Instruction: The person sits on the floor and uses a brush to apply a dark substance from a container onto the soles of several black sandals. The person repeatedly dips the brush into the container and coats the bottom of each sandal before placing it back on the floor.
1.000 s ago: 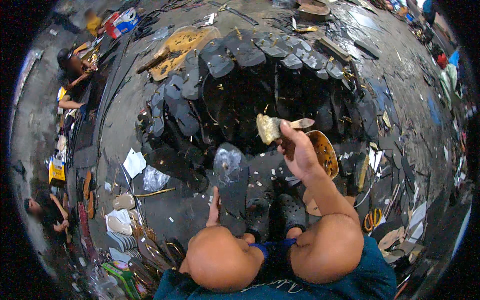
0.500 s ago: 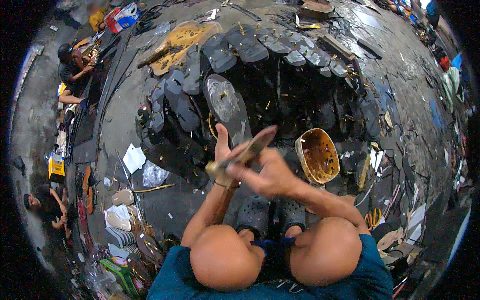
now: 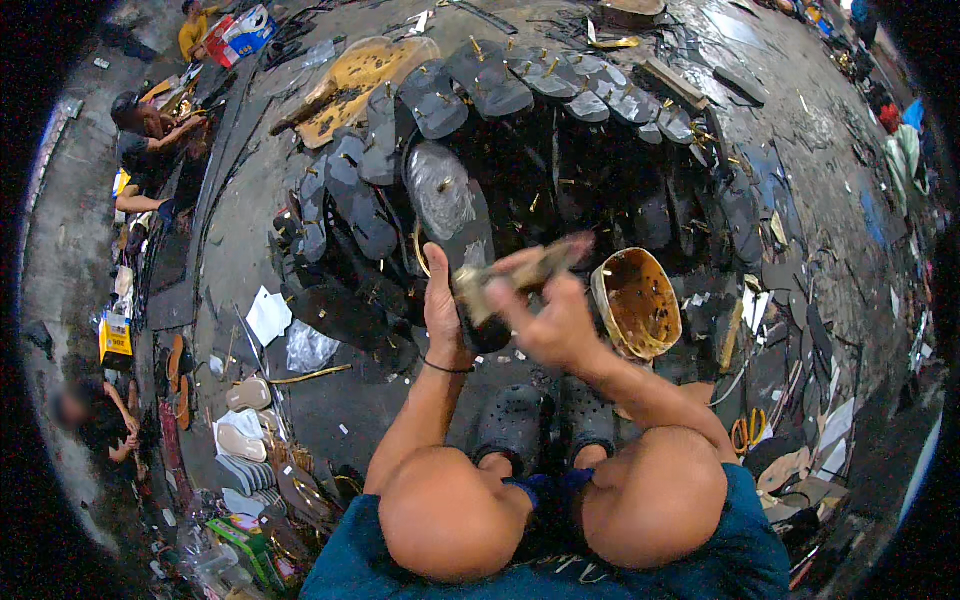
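Observation:
In the middle, a long black shoe sole (image 3: 468, 205) points away from me, its far part coated with a wet, shiny, whitish film and a thin nail standing in it. My left hand (image 3: 442, 318) is closed around its near end, thumb up along the left edge. My right hand (image 3: 560, 325) grips a flat brush-like tool (image 3: 530, 270), its tan end over the sole and its reddish-brown end toward the right; motion smears it. Right of my right hand stands a tub (image 3: 598, 290) with a glue-crusted rim and brown stuff inside.
Several black soles (image 3: 487, 85) with upright nails curve in an arc beyond my hands. Behind them lies a yellow-brown stained slab (image 3: 365, 85). Scissors with orange handles (image 3: 748, 430) are at right, sandals (image 3: 240, 443) and a plastic bag (image 3: 312, 347) at left. Other people (image 3: 150, 135) sit far left.
My right hand has moved a little right with the tool, whose tan end has shifted from over my left wrist to the near part of the sole. My left hand still holds the sole.

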{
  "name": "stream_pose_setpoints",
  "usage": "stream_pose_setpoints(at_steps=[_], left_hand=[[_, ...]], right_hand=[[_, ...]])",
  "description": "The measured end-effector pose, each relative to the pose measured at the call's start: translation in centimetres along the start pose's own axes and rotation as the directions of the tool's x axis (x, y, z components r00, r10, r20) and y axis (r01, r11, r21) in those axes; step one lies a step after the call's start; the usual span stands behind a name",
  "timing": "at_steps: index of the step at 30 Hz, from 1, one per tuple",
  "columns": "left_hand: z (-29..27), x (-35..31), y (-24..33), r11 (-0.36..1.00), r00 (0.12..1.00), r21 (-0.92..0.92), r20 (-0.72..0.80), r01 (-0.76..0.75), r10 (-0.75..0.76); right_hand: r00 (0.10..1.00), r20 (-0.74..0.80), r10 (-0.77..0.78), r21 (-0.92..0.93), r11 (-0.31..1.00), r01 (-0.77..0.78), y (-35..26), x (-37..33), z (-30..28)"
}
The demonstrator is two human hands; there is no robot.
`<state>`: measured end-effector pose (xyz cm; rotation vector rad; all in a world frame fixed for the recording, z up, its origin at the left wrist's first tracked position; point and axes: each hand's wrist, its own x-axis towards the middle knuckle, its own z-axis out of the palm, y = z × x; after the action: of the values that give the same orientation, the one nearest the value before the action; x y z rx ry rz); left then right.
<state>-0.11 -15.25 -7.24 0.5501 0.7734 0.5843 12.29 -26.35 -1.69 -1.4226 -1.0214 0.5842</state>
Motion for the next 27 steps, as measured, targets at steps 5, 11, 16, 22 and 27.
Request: stream_pose_setpoints(at_steps=[5, 11, 16, 22, 27], left_hand=[[2.2, -2.1, -2.3, 0.965, 0.994, 0.257, -0.102, 0.061, -0.036], [3.3, -4.2, -4.0, 0.955, 0.983, 0.244, 0.118, -0.167, 0.142], [-0.3, -2.6, -4.5, 0.939, 0.961, 0.205, 0.092, -0.276, 0.262], [-1.5, -4.0, 6.9, 0.958, 0.974, -0.226, 0.103, -0.175, 0.202], [-8.3, 3.6, 15.4, 0.867, 0.892, -0.309, 0.104, -0.391, 0.439]], right_hand=[[0.957, -0.085, -0.276, -0.084, 0.959, 0.270, -0.4, 4.3, -3.0], [0.892, -0.402, -0.208, -0.226, 0.966, 0.124, 2.2, 6.2, -4.7], [0.983, -0.001, 0.185, 0.379, 0.909, -0.171, -0.5, 1.6, -2.0], [0.914, -0.260, 0.313, 0.509, 0.849, -0.146, -2.1, 2.4, -6.3], [0.905, -0.167, 0.392, 0.482, 0.833, -0.272, 2.4, -1.2, -6.0]])
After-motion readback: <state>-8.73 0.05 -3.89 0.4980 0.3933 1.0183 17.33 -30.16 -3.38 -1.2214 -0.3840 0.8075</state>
